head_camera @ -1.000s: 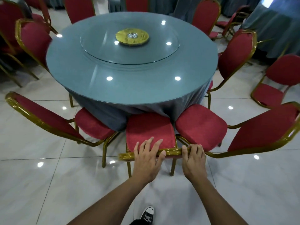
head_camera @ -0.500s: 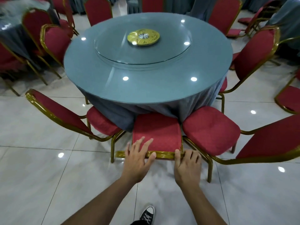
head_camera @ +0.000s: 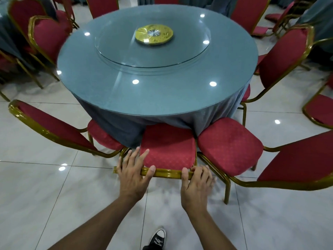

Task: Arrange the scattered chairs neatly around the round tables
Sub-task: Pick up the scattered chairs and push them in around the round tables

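Sitting angled at far left, a neighbouring chair [head_camera: 59, 130] is tucking its seat under the tablecloth [head_camera: 115, 121]. Next over, the left hand [head_camera: 133, 175] is lying splayed and flat over the top rail [head_camera: 166, 173] of the middle chair [head_camera: 168, 147] — fingers wide, thumb hooking the rail's front, more a press than a clasp. The rail's long axis is running left–right, square to the push; the round table [head_camera: 156, 98] is lying straight ahead, the seat's front edge already meeting the cloth. The right hand [head_camera: 196, 183] is curling over the rail's right end, fingers wrapping it. Both hands look equally near. Crowding at right, another chair [head_camera: 230, 147] is sitting just beside — clearance looks tight. The table's glass turntable [head_camera: 153, 46] is carrying only a gold centre disc [head_camera: 154, 34].
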`<move>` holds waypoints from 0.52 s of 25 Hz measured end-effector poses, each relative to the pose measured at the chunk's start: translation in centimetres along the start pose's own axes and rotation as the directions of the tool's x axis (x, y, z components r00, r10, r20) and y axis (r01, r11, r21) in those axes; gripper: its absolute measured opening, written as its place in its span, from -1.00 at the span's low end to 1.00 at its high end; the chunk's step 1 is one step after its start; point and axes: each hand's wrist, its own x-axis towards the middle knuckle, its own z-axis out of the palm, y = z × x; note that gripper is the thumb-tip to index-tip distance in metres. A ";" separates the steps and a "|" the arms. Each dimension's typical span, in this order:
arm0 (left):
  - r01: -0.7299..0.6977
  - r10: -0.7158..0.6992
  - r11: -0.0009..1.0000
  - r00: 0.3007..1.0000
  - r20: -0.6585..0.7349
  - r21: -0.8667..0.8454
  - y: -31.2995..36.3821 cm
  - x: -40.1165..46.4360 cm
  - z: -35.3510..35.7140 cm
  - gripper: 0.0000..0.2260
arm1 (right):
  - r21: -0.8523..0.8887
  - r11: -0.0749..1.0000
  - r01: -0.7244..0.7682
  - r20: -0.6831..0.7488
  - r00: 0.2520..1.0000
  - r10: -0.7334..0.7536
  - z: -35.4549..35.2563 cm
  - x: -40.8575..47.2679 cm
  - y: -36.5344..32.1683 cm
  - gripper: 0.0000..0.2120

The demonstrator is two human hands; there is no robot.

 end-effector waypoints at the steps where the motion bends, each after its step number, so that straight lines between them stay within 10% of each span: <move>1: 0.014 -0.014 1.000 1.000 -0.009 0.005 0.7 1.0 0.1 -0.39 | -0.016 1.000 0.005 0.013 1.000 -0.005 -0.2 1.2 -0.1 -0.51; 13: 0.062 -0.060 0.998 0.980 0.189 -0.007 3.2 3.5 -2.0 -0.38 | -0.081 0.991 0.104 0.386 0.920 -0.066 -3.3 5.6 1.2 -0.45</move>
